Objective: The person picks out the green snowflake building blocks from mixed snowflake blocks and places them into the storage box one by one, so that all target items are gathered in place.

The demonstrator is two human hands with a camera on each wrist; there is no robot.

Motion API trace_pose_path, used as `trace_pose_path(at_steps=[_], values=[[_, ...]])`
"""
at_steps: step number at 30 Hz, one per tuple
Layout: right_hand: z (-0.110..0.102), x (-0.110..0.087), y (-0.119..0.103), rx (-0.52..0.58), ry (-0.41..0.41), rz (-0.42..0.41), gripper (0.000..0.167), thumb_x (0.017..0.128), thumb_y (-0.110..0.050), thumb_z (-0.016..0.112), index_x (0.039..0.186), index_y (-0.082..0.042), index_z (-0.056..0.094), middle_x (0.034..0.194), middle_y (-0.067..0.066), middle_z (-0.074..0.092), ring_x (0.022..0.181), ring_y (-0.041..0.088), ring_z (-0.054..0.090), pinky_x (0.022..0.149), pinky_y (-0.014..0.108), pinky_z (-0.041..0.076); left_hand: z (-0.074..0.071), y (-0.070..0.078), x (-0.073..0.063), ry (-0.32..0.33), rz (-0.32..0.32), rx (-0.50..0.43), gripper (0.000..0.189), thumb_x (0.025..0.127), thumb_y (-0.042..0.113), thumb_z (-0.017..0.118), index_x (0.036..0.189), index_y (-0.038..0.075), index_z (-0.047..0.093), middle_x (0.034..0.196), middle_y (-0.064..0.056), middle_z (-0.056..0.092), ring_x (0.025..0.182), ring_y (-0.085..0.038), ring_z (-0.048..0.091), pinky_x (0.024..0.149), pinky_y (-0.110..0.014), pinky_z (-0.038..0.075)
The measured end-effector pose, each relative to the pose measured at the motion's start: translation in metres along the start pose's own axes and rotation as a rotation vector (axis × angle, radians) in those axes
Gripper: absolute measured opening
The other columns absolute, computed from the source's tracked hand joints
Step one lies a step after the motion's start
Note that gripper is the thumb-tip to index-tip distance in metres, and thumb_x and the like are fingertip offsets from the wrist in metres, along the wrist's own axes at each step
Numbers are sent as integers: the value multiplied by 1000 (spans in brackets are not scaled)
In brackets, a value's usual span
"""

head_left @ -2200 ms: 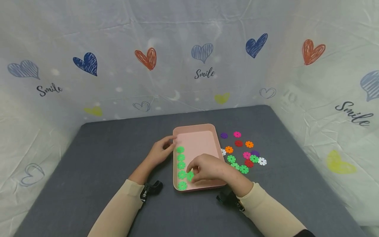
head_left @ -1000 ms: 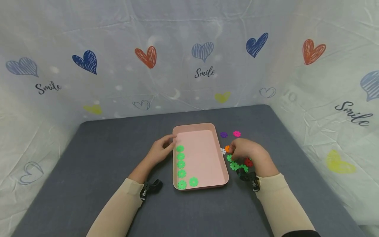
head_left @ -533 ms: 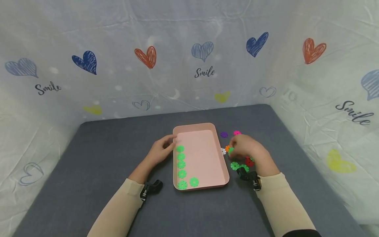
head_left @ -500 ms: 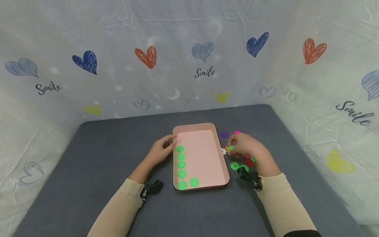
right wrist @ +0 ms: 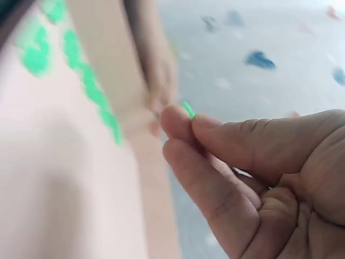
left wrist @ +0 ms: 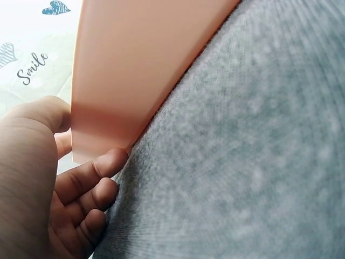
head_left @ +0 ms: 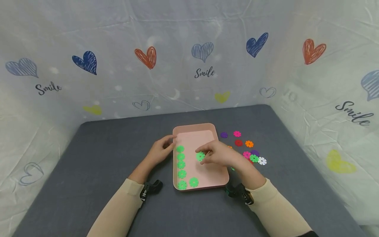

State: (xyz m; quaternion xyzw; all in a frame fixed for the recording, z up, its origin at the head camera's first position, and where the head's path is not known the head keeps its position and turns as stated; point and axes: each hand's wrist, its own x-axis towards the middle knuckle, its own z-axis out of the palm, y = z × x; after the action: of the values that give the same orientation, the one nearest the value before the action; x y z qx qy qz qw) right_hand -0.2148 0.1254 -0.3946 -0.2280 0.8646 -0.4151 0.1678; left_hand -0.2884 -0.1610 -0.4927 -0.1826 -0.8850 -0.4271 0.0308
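Note:
My right hand is over the pink tray and pinches a green snowflake disc between thumb and fingers. The right wrist view shows the disc's thin green edge sticking out at the fingertips. My left hand holds the tray's left side; in the left wrist view its thumb is at the rim and its curled fingers touch the outer wall. Inside the tray, several green discs form a column along the left wall. Another green disc lies beside the bottom one.
Right of the tray, loose discs lie on the grey cloth: purple, pink, red, orange, green and white. My right forearm covers some of them. A printed curtain stands behind.
My right hand set a green disc at the tray's bottom, reached to the loose pile, took another green disc and carried it left over the tray. The left hand stayed put.

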Motion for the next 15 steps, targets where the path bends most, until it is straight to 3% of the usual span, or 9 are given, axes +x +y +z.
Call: trace_pose_path(at_steps=[3, 6, 11, 15], values=[[22, 9, 3, -109, -23, -76, 33, 84, -1, 81, 117, 1, 76, 90, -1, 72, 74, 10, 58, 69, 27, 50, 0, 1, -1, 0, 5, -4, 39, 105, 27, 63, 141, 12, 62, 102, -8, 72, 82, -19, 63, 75, -40, 49], [40, 15, 7, -226, 2, -96, 27, 82, -3, 83, 108, -4, 78, 73, -6, 62, 67, 9, 53, 65, 26, 46, -1, 3, -1, -1, 10, -4, 39, 105, 27, 63, 141, 13, 62, 102, -8, 72, 83, -19, 64, 76, -41, 49], [56, 20, 13, -361, 35, -72, 23, 81, -7, 85, 103, -10, 78, 65, -6, 53, 66, 11, 49, 68, 30, 43, -1, 3, -2, -1, 8, -1, 39, 105, 27, 62, 141, 13, 62, 103, -9, 71, 83, -19, 64, 76, -41, 49], [61, 21, 15, -396, 20, -70, 23, 80, -9, 87, 101, -11, 77, 68, -5, 54, 71, 14, 50, 72, 33, 44, -1, 2, -1, -3, 1, 0, 39, 105, 28, 62, 141, 14, 62, 104, -9, 72, 84, -19, 64, 76, -40, 49]])
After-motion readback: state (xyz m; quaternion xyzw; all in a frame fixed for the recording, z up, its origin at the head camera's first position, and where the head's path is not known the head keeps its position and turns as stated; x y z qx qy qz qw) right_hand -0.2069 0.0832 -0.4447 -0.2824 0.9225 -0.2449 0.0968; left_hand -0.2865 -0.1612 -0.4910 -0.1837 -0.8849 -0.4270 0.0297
